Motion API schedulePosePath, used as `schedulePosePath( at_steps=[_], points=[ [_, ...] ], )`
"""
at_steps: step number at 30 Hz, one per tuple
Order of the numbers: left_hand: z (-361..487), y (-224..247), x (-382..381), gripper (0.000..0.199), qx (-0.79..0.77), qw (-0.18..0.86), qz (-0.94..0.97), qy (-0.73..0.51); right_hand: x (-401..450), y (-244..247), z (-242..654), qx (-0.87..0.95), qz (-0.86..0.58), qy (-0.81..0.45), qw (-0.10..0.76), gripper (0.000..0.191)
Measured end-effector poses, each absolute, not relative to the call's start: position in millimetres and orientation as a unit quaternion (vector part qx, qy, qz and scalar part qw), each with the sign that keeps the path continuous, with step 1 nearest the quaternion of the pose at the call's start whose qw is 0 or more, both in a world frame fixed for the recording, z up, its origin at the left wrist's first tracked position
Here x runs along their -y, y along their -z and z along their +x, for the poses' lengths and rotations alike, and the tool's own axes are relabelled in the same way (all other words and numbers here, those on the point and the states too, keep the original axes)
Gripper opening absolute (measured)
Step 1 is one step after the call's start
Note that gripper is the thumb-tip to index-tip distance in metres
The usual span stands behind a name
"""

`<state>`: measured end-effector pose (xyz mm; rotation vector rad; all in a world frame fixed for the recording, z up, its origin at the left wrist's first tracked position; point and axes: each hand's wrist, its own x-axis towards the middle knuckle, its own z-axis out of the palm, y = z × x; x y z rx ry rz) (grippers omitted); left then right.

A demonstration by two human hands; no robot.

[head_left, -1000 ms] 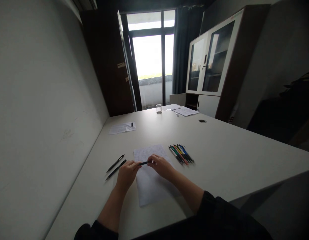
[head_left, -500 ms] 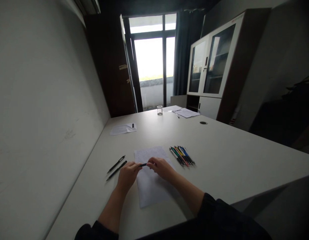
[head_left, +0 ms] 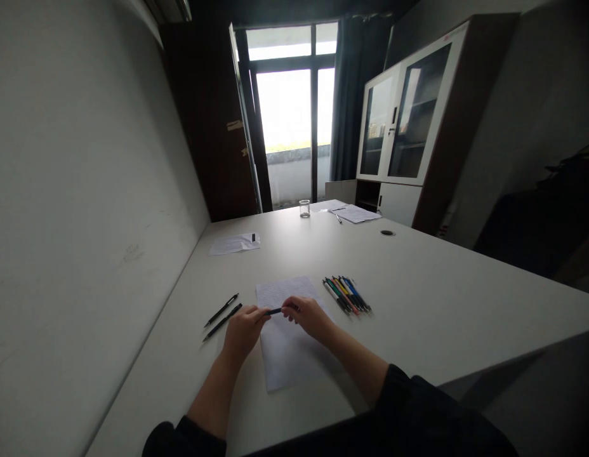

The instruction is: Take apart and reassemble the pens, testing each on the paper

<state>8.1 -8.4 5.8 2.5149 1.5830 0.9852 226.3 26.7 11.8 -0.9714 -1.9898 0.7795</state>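
A dark pen (head_left: 274,311) is held level between both hands, over a written sheet of paper (head_left: 287,368). My left hand (head_left: 244,327) is closed on its left end, and my right hand (head_left: 306,314) pinches the right end, so both tips are hidden by fingers. Left of the paper, a black pen (head_left: 221,310) and another black pen (head_left: 223,322) lie side by side on the table. To the right of my right hand lies a row of several pens (head_left: 346,295) in white, green, red, yellow and blue.
The white table (head_left: 418,298) meets a wall (head_left: 85,222) on the left. Farther back are a sheet with a small dark piece (head_left: 235,244), a glass jar (head_left: 304,209), more papers (head_left: 356,214) with a pen, and a round cable hole (head_left: 388,233).
The hands have shifted very slightly apart, and a little more of the pen shows between them. Both keep their hold; the other pens and the paper lie as before.
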Motion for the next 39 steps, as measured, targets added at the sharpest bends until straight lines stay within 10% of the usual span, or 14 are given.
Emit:
schedulePosePath(
  at_steps=[31, 39],
  points=[
    [8.8, -6.7, 8.8, 0.018, -0.508, 0.011, 0.8, -0.319, -29.6, -11.6, 226.1, 0.752, -0.37, -0.299, 0.455, 0.006],
    [13.3, -10.7, 11.4, 0.043, -0.454, 0.039, 0.831, -0.318, -25.6, -16.7, 226.0, 0.723, -0.384, -0.36, 0.447, 0.009]
  ],
)
